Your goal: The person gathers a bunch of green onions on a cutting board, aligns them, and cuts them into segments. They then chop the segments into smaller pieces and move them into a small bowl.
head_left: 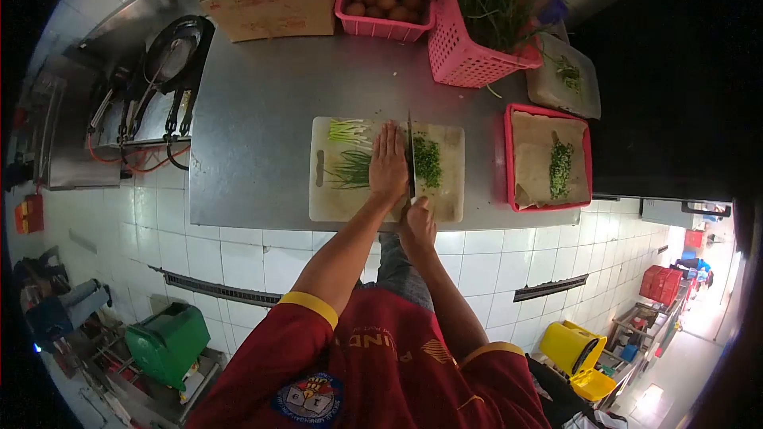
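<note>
On a worn white cutting board (334,208), my left hand (389,165) lies flat with its fingers stretched out, pressing on a bunch of green onions (350,169). The long green leaves stick out to the left from under it. My right hand (417,225) grips the handle of a kitchen knife (411,160), whose long blade points away from me along the right edge of my left hand. Finely chopped green onion (428,162) is heaped right of the blade. Pale cut stalks (346,132) lie at the board's upper left. What lies under my palm is hidden.
The board rests on a steel table (246,135). Along its back stand a cardboard box (274,14), a pink basket of eggs (385,28) and a pink basket of greens (465,56). A paper-lined red tray (534,155) with chopped greens and a plastic container (586,87) are at right.
</note>
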The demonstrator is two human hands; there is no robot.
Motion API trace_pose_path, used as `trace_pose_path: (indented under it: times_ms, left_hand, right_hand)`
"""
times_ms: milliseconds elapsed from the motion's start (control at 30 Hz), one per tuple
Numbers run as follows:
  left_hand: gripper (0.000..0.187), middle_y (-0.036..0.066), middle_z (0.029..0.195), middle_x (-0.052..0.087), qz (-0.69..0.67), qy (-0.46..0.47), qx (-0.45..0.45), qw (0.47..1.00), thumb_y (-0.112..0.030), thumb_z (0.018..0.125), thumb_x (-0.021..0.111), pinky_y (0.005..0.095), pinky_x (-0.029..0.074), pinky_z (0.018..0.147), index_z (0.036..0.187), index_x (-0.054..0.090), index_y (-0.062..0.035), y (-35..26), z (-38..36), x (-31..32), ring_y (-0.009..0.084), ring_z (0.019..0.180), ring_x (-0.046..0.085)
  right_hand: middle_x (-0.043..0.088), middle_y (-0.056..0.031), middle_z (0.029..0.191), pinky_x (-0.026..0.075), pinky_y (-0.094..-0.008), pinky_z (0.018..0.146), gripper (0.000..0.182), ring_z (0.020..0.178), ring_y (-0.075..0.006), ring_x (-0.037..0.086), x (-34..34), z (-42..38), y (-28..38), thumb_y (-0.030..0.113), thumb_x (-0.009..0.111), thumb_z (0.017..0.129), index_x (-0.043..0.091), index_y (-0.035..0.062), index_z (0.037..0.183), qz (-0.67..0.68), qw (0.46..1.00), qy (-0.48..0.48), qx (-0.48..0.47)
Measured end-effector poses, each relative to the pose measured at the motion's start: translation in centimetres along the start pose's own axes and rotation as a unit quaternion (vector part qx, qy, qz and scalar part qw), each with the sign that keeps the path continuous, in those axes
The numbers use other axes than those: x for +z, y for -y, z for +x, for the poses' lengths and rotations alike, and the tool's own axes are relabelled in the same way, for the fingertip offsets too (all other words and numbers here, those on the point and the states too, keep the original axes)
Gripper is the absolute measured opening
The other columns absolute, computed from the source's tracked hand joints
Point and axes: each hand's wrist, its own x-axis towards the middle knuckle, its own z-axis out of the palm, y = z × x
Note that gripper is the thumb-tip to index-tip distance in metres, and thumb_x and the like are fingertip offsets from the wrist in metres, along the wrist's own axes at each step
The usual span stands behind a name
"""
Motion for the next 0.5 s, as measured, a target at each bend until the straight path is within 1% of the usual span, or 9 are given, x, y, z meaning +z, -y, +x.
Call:
trace_pose_path:
  times_ms: [67,167,267,367,467,500]
  left_hand:
    - [0.066,0.022,0.161,0.017,0.013,0.007,-0.005,1.0,-0.009,0.092,0.044,0.043,0.014,0.124,0.152,0.021,0.0064,-0.2,-0.2,-0.1,0.0327,0.151,0.015]
    - [0.066,0.022,0.162,0.017,0.027,0.008,-0.008,1.0,-0.008,0.092,0.045,0.0429,0.014,0.124,0.152,0.021,0.0063,0.0,-0.2,0.6,0.0326,0.152,0.014]
    - [0.066,0.022,0.162,0.016,0.034,0.001,-0.007,0.999,-0.008,0.092,0.046,0.0429,0.014,0.124,0.152,0.021,0.0065,0.4,0.1,1.6,0.0327,0.152,0.013]
    - [0.068,0.022,0.162,0.017,0.013,0.001,-0.005,1.0,-0.007,0.091,0.048,0.0428,0.014,0.124,0.152,0.021,0.0064,-0.2,-0.3,0.6,0.0326,0.152,0.014]
    - [0.068,0.021,0.162,0.017,0.018,-0.011,0.005,1.0,-0.008,0.09,0.05,0.0427,0.015,0.124,0.152,0.022,0.0062,0.2,-0.3,0.8,0.0324,0.151,0.015]
    - [0.068,0.021,0.162,0.018,0.025,-0.018,0.008,0.999,-0.008,0.09,0.05,0.0426,0.015,0.124,0.151,0.023,0.0061,0.3,-0.2,1.1,0.0323,0.151,0.015]
  right_hand:
    - [0.066,-0.0331,0.089,0.053,-0.0556,0.079,0.032,0.09,-0.0485,0.066,-0.2,-0.2,-0.1,0.023,0.046,0.1,0.04,-0.0065,0.111,-0.002,0.999,-0.013,-0.042]
    - [0.066,-0.0341,0.092,0.052,-0.0566,0.082,0.034,0.092,-0.0491,0.066,0.2,-0.6,-0.5,0.024,0.045,0.1,0.04,-0.0064,0.113,0.015,0.998,0.032,0.042]
    - [0.066,-0.0351,0.093,0.052,-0.0564,0.082,0.035,0.092,-0.0503,0.065,0.7,-0.3,-0.4,0.026,0.044,0.1,0.041,-0.0065,0.113,0.024,0.996,0.041,0.081]
    - [0.066,-0.0351,0.093,0.053,-0.0555,0.082,0.034,0.092,-0.0507,0.065,0.2,0.8,0.2,0.026,0.044,0.1,0.041,-0.0059,0.111,-0.006,1.0,-0.008,0.006]
    - [0.066,-0.0344,0.091,0.053,-0.0548,0.081,0.034,0.09,-0.0508,0.065,0.4,0.8,-1.3,0.027,0.044,0.1,0.042,-0.0057,0.108,-0.004,1.0,-0.001,-0.003]
    - [0.067,-0.0341,0.091,0.054,-0.0545,0.08,0.033,0.09,-0.0505,0.066,-0.1,0.3,-1.2,0.027,0.044,0.1,0.042,-0.0054,0.107,0.0,1.0,0.009,0.017]
